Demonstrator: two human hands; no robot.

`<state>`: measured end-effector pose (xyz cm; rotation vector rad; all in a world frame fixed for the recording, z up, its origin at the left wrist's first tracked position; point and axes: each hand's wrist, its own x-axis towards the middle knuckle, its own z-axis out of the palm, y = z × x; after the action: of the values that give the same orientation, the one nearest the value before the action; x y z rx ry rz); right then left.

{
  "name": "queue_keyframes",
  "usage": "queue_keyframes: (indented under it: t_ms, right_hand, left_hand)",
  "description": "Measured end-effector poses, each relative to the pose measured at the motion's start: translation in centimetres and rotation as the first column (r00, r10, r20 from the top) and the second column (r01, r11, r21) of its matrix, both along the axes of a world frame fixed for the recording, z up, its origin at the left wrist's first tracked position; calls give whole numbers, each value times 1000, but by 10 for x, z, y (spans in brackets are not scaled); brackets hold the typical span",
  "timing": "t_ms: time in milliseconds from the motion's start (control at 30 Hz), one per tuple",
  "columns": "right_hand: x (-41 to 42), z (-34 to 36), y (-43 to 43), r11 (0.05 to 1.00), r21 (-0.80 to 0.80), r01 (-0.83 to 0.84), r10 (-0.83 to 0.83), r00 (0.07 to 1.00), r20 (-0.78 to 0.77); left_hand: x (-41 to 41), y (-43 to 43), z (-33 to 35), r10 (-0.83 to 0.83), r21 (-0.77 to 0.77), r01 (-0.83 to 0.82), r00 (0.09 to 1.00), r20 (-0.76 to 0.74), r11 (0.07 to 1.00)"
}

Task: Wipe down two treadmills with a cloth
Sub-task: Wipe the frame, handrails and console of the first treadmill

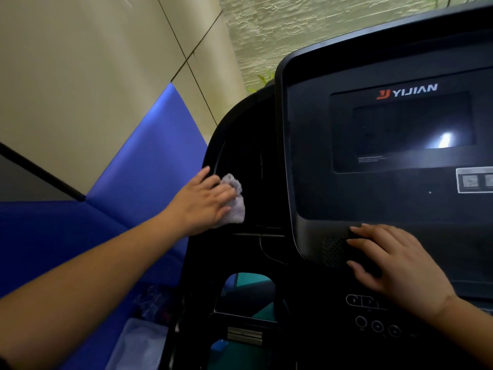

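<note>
Head view of a black treadmill [256, 145] seen from the user's position. The left hand [205, 201] reaches forward and lies wide and flat, fingers nearly straight, pressing a crumpled pale cloth [236, 201] against the dark left side panel of the console, left of the display housing. The cloth shows beyond the fingertips and under the palm. The right hand [394, 265] rests with fingers spread and relaxed on the lower edge of the display housing, holding nothing. Above it sits the dark screen [400, 129], which carries a bright reflection and the label "YIJIAN". Round control buttons [377, 326] lie near the right wrist. Blue wall padding [133, 169] and beige wall panels [80, 62] fill the left side; a clear container [136, 343] sits at near left.
</note>
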<state>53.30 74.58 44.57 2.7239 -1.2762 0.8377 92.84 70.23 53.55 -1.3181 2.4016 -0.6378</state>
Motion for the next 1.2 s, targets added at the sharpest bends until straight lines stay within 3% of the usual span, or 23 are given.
queue_keyframes:
  t_ms: [67, 367, 467, 700, 800, 933, 1100, 1200]
  right_hand:
    - [0, 0, 0, 1000, 1, 2, -2, 1000, 0]
    - [-1, 1, 0, 1000, 31, -6, 6, 1000, 1]
    - [-1, 0, 0, 999, 31, -9, 9, 1000, 3]
    - [0, -1, -1, 1000, 26, -5, 5, 1000, 3]
    - [-1, -1, 0, 1000, 21, -2, 2, 1000, 14]
    - [0, -1, 0, 1000, 9, 9, -9, 1000, 15]
    - [0, -2, 1, 1000, 4, 10, -10, 1000, 28]
    - [1, -1, 1, 1000, 6, 7, -7, 1000, 15]
  left_hand:
    - [5, -5, 3, 31, 19, -31, 999, 29, 999]
    - [-29, 43, -15, 259, -40, -265, 959, -112, 964]
    - [-25, 27, -11, 232, -28, -236, 966, -113, 971]
    - [-23, -12, 7, 185, -169, -198, 979, -90, 966]
    - [-31, 10, -8, 191, -53, -198, 975, -113, 979]
    - [-32, 26, -17, 318, 105, -306, 939, -132, 946]
    - [-41, 22, -21, 460, 274, -386, 836, -299, 881]
    - [-61, 28, -28, 465, 335, -341, 771, -434, 878]
